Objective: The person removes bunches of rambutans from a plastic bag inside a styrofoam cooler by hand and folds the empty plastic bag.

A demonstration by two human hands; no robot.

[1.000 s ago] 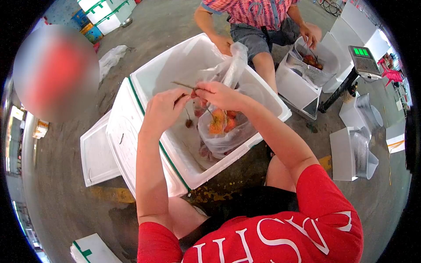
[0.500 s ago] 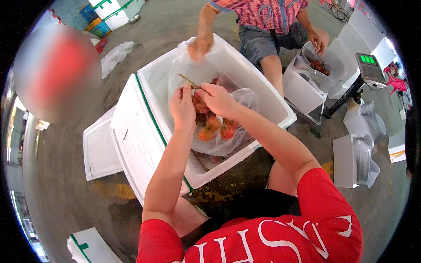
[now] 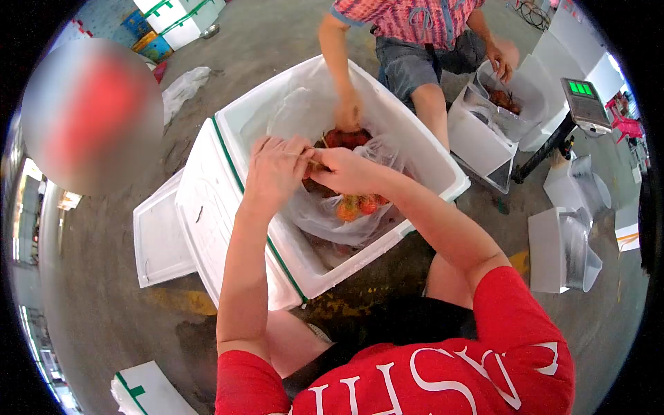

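Two red sleeves (image 3: 252, 387) sit closest, bare forearms reaching from them over a white foam box (image 3: 387, 250), matte and thick-walled with rounded corners. Inside it, thin, cloudy plastic bag (image 3: 304, 214) lies wrinkled and loose. Round, rough-skinned orange-red fruit (image 3: 356, 207) rests in its folds, below the right hand (image 3: 346, 171), whose thumb and forefinger pinch a thin brown stem (image 3: 316, 163). The left hand (image 3: 275, 166) meets it there, fingers bent, tips at the stem; its exact grip is hidden behind its back. Just beyond the fingertips lies darker red, bristly fruit (image 3: 348, 138), touched by a co-worker's blurred hand (image 3: 350, 113). Farther off, another bunch fills a clear-lined foam container (image 3: 477, 138) near a scale (image 3: 586, 107) with green lit digits.
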